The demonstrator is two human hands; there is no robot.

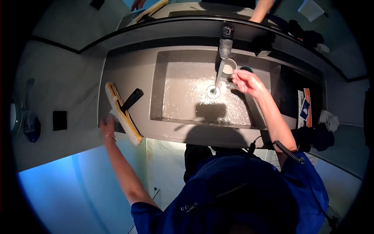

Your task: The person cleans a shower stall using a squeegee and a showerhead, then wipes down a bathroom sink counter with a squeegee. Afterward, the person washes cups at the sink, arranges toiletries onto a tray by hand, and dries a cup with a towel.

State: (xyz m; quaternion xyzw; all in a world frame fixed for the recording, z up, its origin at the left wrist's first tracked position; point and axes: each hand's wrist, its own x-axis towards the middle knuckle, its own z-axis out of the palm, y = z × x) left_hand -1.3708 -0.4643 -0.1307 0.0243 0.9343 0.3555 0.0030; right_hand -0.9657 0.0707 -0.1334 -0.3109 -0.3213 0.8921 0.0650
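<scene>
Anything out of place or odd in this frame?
Mildly: the padded tool lies slantwise on the counter, its near end apparently overhanging the front edge. Water from the tap falls towards the drain, while a pale container sits beside the stream. Nothing looks broken.

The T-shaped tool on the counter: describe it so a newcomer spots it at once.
Find the grey counter with the sunken basin, then go to the stretch left of the basin. There, beside the person's left hand, lies the T-shaped tool, slanting across the surface. Its long pale, yellow-edged bar and dark handle set it apart from the round cup in the basin.
</scene>
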